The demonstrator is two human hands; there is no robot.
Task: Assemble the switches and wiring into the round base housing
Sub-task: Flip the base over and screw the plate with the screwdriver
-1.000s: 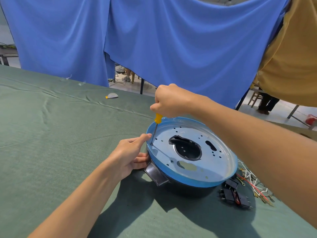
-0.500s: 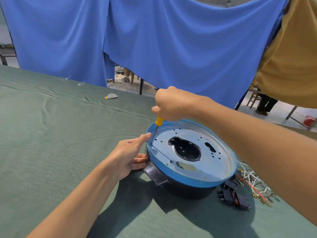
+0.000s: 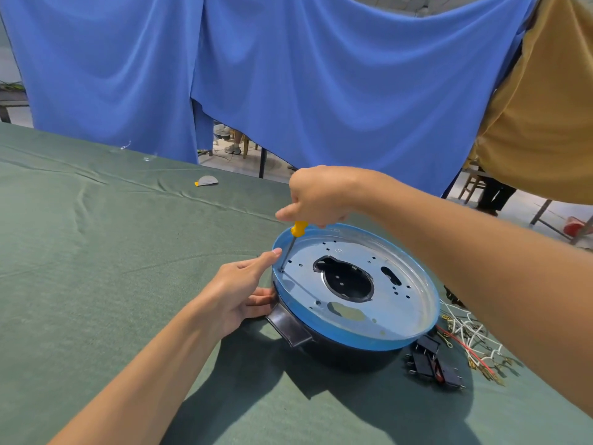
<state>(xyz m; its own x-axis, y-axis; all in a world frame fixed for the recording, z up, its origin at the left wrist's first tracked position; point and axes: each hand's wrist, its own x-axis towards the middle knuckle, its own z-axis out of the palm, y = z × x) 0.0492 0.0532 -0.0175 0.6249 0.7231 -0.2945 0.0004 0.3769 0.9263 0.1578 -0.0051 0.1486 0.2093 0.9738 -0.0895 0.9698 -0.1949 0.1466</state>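
On a green-clothed table [image 3: 96,252], black switches [image 3: 428,364] and loose wires [image 3: 465,335] lie beside the round base housing [image 3: 353,339], the left hand [image 3: 239,290] bracing its side with straight fingers, the right hand [image 3: 321,195] gripping a yellow-handled screwdriver [image 3: 294,236], its tip on the housing's metal plate.

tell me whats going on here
A person's right hand grips a yellow-handled screwdriver, its tip on the metal plate near the blue rim of the round base housing. The left hand braces the housing's side. Black switches and loose wires lie on the green cloth beside it, not yet installed.
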